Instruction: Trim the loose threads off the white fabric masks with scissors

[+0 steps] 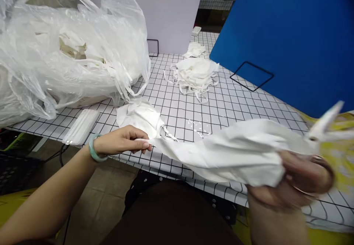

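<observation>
My left hand [129,140], a green bangle on its wrist, pinches one end of a white cloth piece [221,156] between thumb and fingers. The cloth stretches across the table's front edge to my right hand [293,182], which is blurred by motion. Scissors [318,132] are in that right hand, their pale blades apart and pointing up to the right. The cloth's far end lies against the right fingers. Behind my left hand rests another white cloth piece [138,116] with thin straps.
A clear plastic bag [121,27] full of white cloth stands at left, beside a white power strip [81,127]. Strapped white pieces [195,72] are piled farther back on the checked table [163,90]. Small white scraps [199,125] lie mid-table. A blue panel [298,42] stands right.
</observation>
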Demonstrator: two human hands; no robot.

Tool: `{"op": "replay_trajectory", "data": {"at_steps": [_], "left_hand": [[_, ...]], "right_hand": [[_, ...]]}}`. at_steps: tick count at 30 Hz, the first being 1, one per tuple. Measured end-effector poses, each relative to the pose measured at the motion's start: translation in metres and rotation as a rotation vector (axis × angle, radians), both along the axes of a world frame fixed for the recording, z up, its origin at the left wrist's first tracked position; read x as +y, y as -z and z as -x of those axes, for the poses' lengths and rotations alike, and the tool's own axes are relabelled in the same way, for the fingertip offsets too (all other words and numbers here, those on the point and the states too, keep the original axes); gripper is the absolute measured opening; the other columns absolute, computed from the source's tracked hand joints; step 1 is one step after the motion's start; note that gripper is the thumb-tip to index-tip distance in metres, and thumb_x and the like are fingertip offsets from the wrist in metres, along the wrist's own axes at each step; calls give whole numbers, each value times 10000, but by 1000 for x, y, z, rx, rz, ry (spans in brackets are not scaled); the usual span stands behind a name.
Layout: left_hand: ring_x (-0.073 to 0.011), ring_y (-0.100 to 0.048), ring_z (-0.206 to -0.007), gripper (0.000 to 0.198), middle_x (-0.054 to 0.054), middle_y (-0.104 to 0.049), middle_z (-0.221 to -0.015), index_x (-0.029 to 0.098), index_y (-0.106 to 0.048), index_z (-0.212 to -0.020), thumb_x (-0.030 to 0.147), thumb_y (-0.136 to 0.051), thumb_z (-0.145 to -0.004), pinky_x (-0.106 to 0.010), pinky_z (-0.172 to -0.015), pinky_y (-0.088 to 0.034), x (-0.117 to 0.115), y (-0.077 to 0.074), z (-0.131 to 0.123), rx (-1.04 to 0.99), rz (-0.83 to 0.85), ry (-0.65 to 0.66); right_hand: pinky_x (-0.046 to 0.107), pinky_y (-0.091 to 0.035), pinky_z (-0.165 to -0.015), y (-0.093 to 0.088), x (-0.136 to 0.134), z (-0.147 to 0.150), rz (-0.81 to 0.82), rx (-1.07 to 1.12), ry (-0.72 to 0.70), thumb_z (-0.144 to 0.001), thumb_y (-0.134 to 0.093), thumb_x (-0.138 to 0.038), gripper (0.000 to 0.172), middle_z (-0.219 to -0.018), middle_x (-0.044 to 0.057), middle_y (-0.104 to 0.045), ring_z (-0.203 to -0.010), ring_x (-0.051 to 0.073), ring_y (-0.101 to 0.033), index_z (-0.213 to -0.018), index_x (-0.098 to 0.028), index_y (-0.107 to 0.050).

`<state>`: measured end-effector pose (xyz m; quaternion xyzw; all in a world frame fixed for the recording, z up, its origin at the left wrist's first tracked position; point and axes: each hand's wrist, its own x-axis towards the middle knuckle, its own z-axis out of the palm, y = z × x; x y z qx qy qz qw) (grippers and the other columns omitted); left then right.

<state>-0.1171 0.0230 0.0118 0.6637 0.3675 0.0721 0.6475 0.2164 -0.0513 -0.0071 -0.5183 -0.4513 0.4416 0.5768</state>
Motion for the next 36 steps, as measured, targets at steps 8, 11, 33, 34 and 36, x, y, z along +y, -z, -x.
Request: {"op": "replay_trajectory", "data": {"at_steps": [8,11,33,34,36], "left_hand": [[-72,-279,-514,351,65,-355,-561,122,-698,-984,424,-520,-974,-202,-485,-244,-27,-12,-24,-159,94,-176],[-79,-320,-492,340,55,-404,-547,130,-657,-901,402,-468,-977,-217,-494,-296,-26,-12,-31,-233,140,-253],[-189,-600,-970,331,-103,-581,-1144,157,-663,-816,309,-463,-1032,-319,-847,-502,-36,24,-80,-555,-301,-405],[-134,-578,-799,345,-81,-569,-1054,151,-645,-797,318,-460,-1035,-282,-737,-491,-37,28,-85,-611,-222,-457],[-62,-441,-598,350,-41,-516,-971,143,-627,-784,337,-473,-1032,-246,-588,-412,-37,33,-92,-643,-159,-559]], "right_hand": [[349,-559,-758,27,20,85,2,-34,-260,-768,-806,-361,391,-1308,70,-603,-907,189,-627,-1032,-261,-536],[371,-525,-881,49,12,111,-168,-113,-257,-738,-817,-275,398,-1167,51,-614,-1025,218,-605,-1002,-256,-520],[254,-404,-586,53,32,103,413,551,-491,-644,-867,-452,421,-677,-44,-545,-591,113,-487,-801,-197,-571],[264,-422,-611,54,27,104,396,516,-506,-651,-863,-473,430,-693,-40,-547,-621,124,-504,-809,-199,-572],[294,-462,-683,52,19,99,337,336,-528,-684,-842,-492,423,-758,-20,-575,-713,158,-551,-856,-205,-584]]}}
